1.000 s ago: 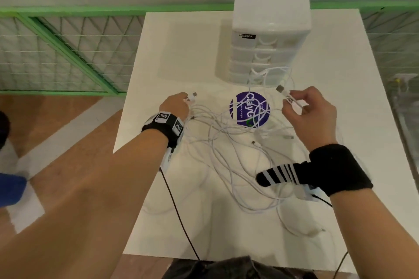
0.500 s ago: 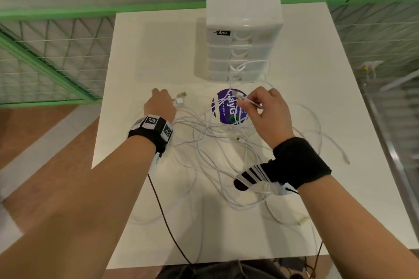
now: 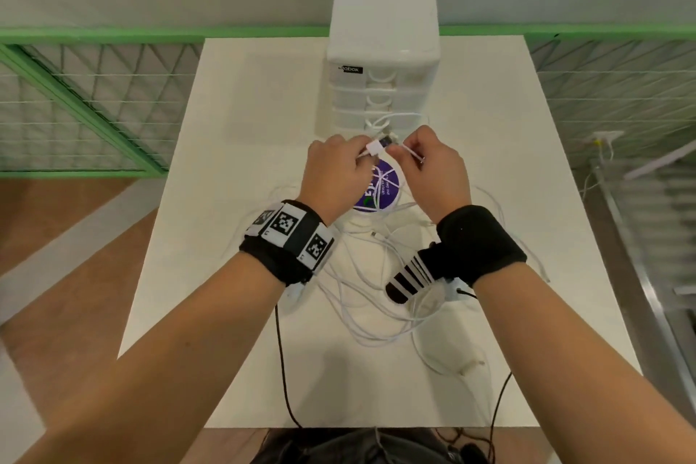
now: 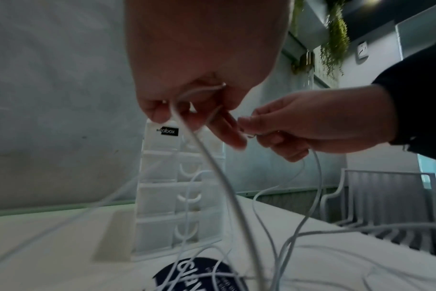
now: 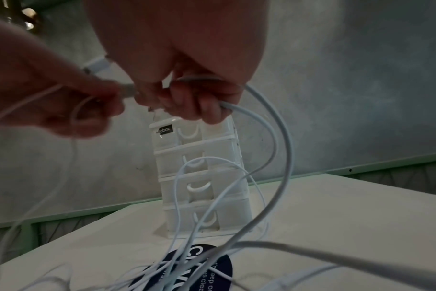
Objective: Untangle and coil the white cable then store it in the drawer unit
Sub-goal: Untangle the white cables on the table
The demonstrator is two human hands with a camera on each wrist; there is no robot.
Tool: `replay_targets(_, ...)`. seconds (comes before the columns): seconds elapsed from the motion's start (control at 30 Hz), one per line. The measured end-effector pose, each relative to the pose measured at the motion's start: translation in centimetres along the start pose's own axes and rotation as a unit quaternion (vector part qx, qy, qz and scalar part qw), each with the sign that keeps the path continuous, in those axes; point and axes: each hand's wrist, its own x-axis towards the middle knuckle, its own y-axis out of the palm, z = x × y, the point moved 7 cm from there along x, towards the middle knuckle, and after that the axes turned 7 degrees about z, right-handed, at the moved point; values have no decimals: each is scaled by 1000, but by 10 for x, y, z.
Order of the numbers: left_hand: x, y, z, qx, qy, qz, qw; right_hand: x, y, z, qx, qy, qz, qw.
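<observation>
We take the drawer unit [image 3: 382,60] as our landmark: a white stack of shut drawers standing upright at the far middle of the white table [image 3: 233,200]. Directly in front of its base lies a round purple sticker [image 3: 380,192], and over and around that sticker sprawls the white cable [image 3: 361,298], a loose tangle of many crossing loops running from the foot of the unit back toward our edge of the table. It looks like more than one lead, though we cannot tell how many.

Both our hands hover in front of the lowest drawer, above the sticker, nearly touching each other. Our left hand [image 3: 335,173] pinches a plug end [image 3: 376,148] between thumb and fingers, with a strand trailing down from it. Our right hand [image 3: 433,169] has its fingers curled round a strand, and a thin piece of lead also runs through its fingertips [image 5: 147,98].

We judge the cable light, limp and smooth: it will sag wherever it is unsupported, slide easily through a loose pinch, and drag neighbouring loops along if we pull hard. The plugs are the only stiff parts, so the best hold seems to be just behind a plug, on its hard shell, feeding the strand out hand over hand. Sharp bends at the neck of the plug are what we would avoid. Coiling is not yet begun.
</observation>
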Motion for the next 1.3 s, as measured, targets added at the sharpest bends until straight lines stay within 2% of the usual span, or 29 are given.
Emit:
replay_targets(0.07,-3,2,-15,-56,29,-4,998,-4,-4,1,-11,-5,-7,1000)
replay_targets(0.2,-6,-2,-18,-266,-52,-19,962,-17,-13,2,34,-13,-36,999)
replay_targets(0.3,-10,0,-22,-332,-96,-14,938,-25,-16,12,105,-52,-28,993)
replay_targets(0.4,-17,-3,-30,-383,-101,-25,918,-33,-22,25,133,-97,-34,986)
replay_targets(0.53,-22,-9,-37,-356,-94,-68,927,-39,-26,24,156,-115,-41,980)
replay_targets(0.67,-24,-8,-39,-354,-86,-72,928,-45,-23,20,176,-105,-7,979)
replay_targets(0.87,-42,0,-51,-457,-78,-39,885,-61,-23,29,196,-116,-7,974)
replay_targets(1.03,-58,3,-56,-417,-66,-38,906,-70,-21,25,229,-97,-8,968)
replay_targets(1.3,-84,10,-60,-428,-99,-71,896,-87,-17,25,248,-83,1,965)
